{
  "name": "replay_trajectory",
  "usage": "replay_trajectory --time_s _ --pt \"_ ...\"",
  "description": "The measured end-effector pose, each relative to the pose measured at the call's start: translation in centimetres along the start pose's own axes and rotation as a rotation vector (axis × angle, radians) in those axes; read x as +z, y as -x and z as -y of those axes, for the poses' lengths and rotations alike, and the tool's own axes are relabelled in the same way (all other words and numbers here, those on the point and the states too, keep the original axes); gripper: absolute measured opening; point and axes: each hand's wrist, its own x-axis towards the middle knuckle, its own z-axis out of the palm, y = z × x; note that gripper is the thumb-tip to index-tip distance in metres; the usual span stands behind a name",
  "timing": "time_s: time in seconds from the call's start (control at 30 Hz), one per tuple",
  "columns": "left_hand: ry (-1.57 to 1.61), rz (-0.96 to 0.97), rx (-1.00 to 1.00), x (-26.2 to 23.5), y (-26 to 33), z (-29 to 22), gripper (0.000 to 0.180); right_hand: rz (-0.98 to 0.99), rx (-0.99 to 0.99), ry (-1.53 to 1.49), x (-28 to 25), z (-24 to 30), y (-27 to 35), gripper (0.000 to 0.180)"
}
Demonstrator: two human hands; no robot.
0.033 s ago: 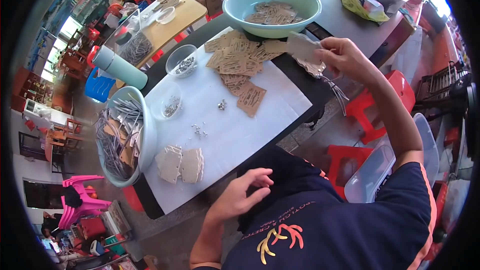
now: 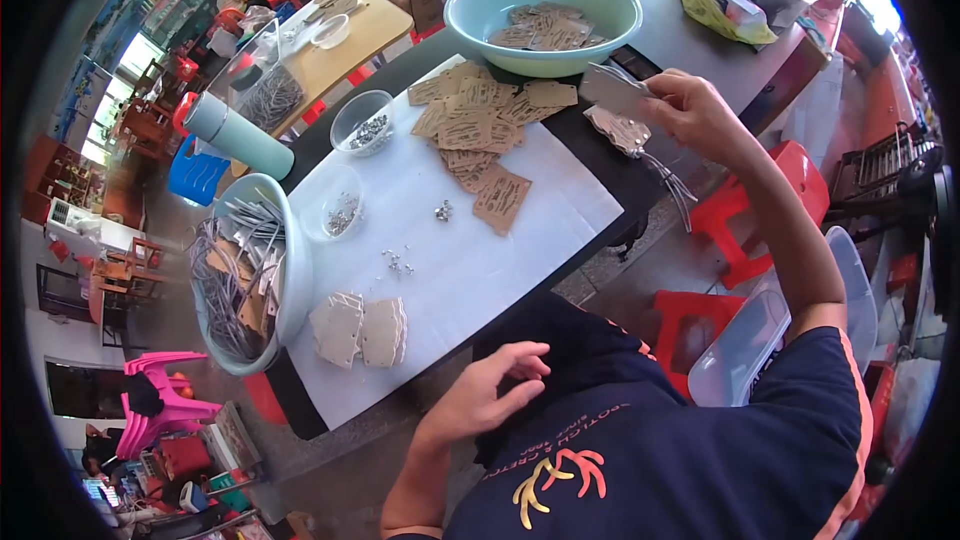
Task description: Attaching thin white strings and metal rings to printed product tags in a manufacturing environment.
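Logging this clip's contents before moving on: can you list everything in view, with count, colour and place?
Round plastic basin: one, pale green, far end, holding brown tags.
Flat brown cardboard tags: a loose pile, on white sheet.
White paper sheet: one, covering dark table.
Small clear bowls: two, holding small metal bits.
Pale blue basin: one, left edge, full of stringed tags.
Pale tag stacks: two, near edge.
Teal cylindrical flask: one, lying left.
Red plastic stools: two, right floor.
Left hand: empty, at near table edge.
Right hand: holding grey tags.
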Motion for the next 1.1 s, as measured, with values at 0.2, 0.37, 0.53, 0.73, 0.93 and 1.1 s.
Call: replay_trajectory --time_s 0.2,0.37,0.53,0.73,0.93,1.1 --pt "-0.010 -0.039 -0.046 1.6 -0.3 1.3 0.038 -0.173 -0.249 0.684 3.1 -1.4 1.0 0.034" --pt "-0.132 0.000 -0.114 2.7 -0.1 3.1 0.035 0.112 -0.250 0.538 3.6 -3.4 2.5 0.046" --pt "-0.058 -0.047 -0.244 3.1 -0.1 5.6 0.033 -0.074 -0.044 0.353 -0.4 -3.5 0.4 0.039" --pt "-0.058 -0.043 -0.279 4.0 -1.4 8.4 0.032 -0.033 -0.189 0.455 3.7 -4.9 1.2 0.062" --pt "-0.157 -0.063 -0.226 4.7 -1.5 7.7 0.035 0.017 -0.404 0.618 7.2 -5.3 0.9 0.055" --pt "-0.324 -0.057 -0.171 6.1 -1.4 9.5 0.037 -0.074 -0.279 0.633 7.3 -6.1 1.2 0.055"
